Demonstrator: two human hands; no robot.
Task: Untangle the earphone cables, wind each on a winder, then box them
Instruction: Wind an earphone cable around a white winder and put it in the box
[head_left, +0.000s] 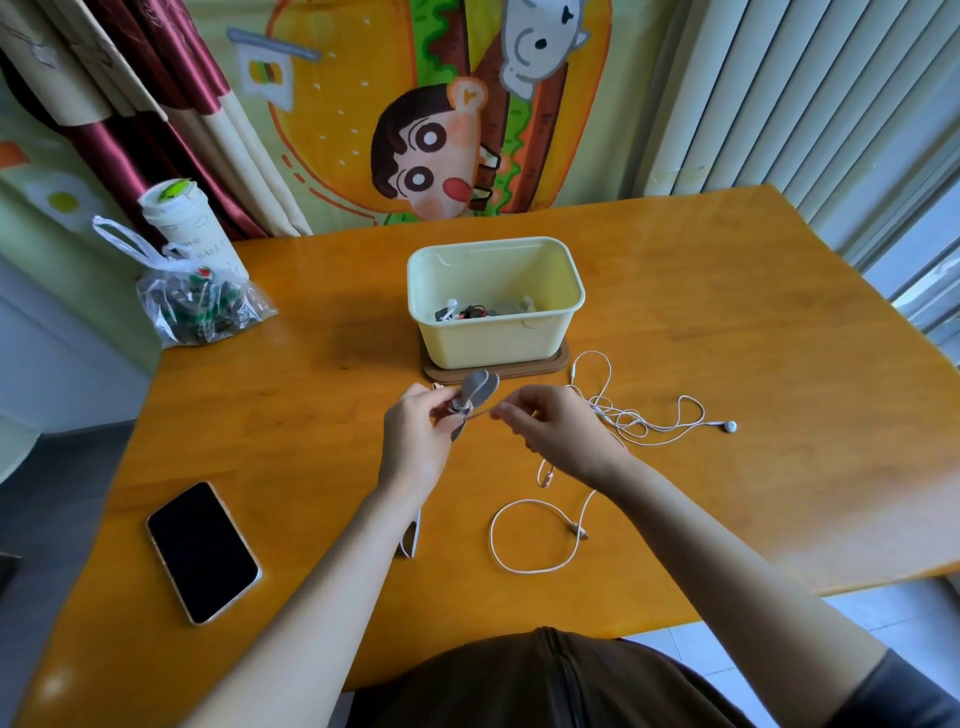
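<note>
My left hand (415, 431) pinches a grey winder (475, 397) above the table, just in front of the pale yellow box (498, 338). My right hand (558, 434) grips a white cable (530, 540) stretched taut to the winder; the rest of this cable trails down into a loop on the table. A second white earphone cable (644, 421) lies tangled to the right, one earbud (730, 427) at its far end. Inside the box lie several wound cables (467, 312).
The box stands on a brown wooden lid (556, 364). A black phone (202, 551) lies at the front left. A plastic bag (197, 301) and a paper cup (182, 218) sit at the table's back left corner. A small white item (413, 540) peeks from under my left forearm.
</note>
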